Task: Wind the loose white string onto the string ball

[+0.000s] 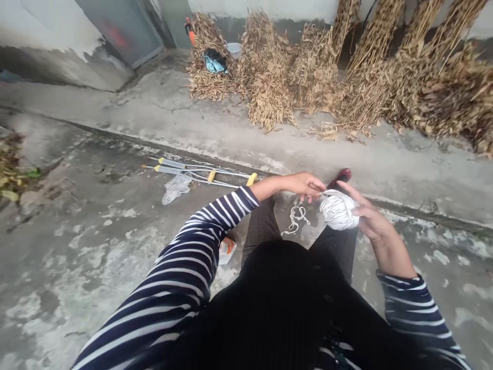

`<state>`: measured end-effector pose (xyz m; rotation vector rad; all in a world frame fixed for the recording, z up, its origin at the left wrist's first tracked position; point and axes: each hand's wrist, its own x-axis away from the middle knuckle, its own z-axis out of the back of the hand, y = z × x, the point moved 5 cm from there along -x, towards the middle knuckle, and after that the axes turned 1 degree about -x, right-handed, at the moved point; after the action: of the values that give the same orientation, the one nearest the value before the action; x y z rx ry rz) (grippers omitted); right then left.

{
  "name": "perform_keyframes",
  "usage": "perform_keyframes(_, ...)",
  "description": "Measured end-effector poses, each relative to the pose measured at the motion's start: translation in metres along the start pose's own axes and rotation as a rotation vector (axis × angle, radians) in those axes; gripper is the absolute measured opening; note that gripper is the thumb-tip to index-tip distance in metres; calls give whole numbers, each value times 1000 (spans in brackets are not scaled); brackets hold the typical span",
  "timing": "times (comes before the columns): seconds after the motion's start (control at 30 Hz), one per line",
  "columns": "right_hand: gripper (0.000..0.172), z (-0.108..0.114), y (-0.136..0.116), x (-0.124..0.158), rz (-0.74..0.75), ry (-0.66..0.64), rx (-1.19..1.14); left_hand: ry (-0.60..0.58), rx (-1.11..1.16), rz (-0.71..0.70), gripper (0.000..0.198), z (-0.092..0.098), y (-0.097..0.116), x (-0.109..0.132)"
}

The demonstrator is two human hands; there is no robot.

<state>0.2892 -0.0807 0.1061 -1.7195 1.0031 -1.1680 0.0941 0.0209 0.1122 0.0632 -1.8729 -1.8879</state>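
A ball of white cord (338, 211) sits above my right thigh, cradled on its right side by my right hand (370, 213). Its thumb and fingers bend around the ball. My left hand (307, 186) is at the ball's upper left, fingers pinched on a strand of the cord that leads onto the ball. A loose length of white cord (296, 218) trails in curls over the concrete between my legs. Part of the ball is hidden behind my right fingers.
A pair of crutches (200, 172) with yellow pads lies ahead to the left, beside a clear plastic bag (177, 188). An orange-and-white packet (227, 248) is by my left leg. Bundles of dried plants (269, 72) lean along the wall beyond a low concrete step (154, 115).
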Motion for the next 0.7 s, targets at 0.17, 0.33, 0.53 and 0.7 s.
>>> perform_keyframes(0.17, 85, 5, 4, -4, 14, -23, 58, 35, 112, -16, 37, -14, -15, 24)
perform_keyframes(0.33, 78, -2, 0, -10, 44, -75, 53, 68, -88, -41, 24, -5, 4, 37)
perform_keyframes(0.53, 80, -24, -1, -17, -22, -98, 9, 284, -389, -93, 21, 24, 27, 28)
perform_keyframes(0.7, 84, -33, -8, -19, 61, -94, -99, 192, -351, -12, 21, 23, 0, 9)
